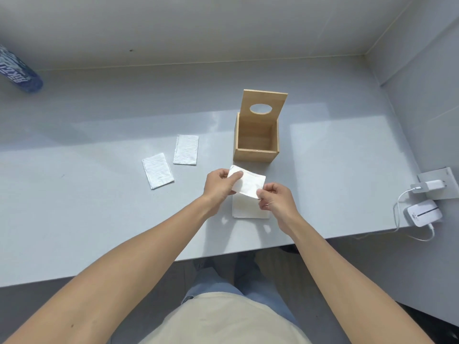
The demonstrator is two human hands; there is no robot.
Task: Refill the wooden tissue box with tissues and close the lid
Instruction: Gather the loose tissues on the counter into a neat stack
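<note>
A wooden tissue box point(255, 155) stands open on the grey table, its inside bare. Its lid point(264, 105), with an oval hole, is tilted up at the back. Just in front of the box I hold a white tissue point(248, 183) above the table between both hands. My left hand point(219, 184) pinches its left edge and my right hand point(274, 199) pinches its near right corner. Another white tissue point(248, 209) lies flat on the table under my hands. Two folded tissues point(157, 173) point(186, 150) lie to the left of the box.
A blue bottle point(19, 70) lies at the far left by the wall. At the right edge, a white charger point(432, 186) sits in a socket plate, with a small white device point(423, 213) and its cable beside it. The table's front edge point(149, 266) runs just below my forearms.
</note>
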